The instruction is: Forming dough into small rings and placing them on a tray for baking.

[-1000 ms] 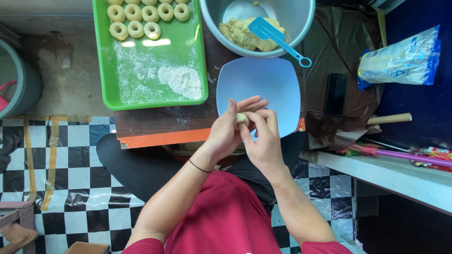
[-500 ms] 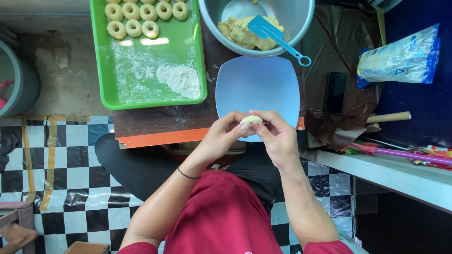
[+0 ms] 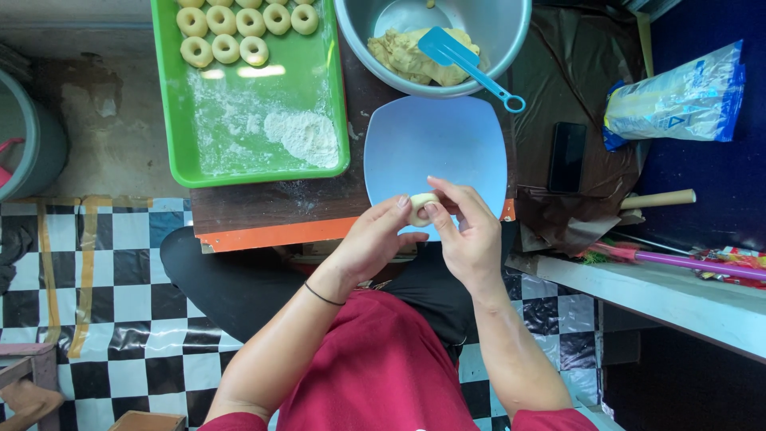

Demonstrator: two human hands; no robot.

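A small pale piece of dough (image 3: 420, 209) is pinched between the fingertips of both hands over the near edge of a light blue square plate (image 3: 435, 140). My left hand (image 3: 371, 239) grips it from the left, my right hand (image 3: 467, 227) from the right. Behind the plate stands a metal bowl (image 3: 511, 36) with a lump of dough (image 3: 407, 56) and a blue spatula (image 3: 467, 60). A green tray (image 3: 247, 168) at the left carries several ring-shaped dough pieces (image 3: 239, 28) and a patch of flour (image 3: 303, 136).
A dark phone (image 3: 567, 156), a plastic bag of flour (image 3: 678, 100) and a wooden rolling pin handle (image 3: 658, 199) lie to the right. A grey bucket (image 3: 28, 136) stands at far left. Checkered floor lies below the low table's orange edge (image 3: 271, 233).
Both hands have drawn slightly nearer and lower over the plate's front edge. The dough piece has been turned between the fingertips.
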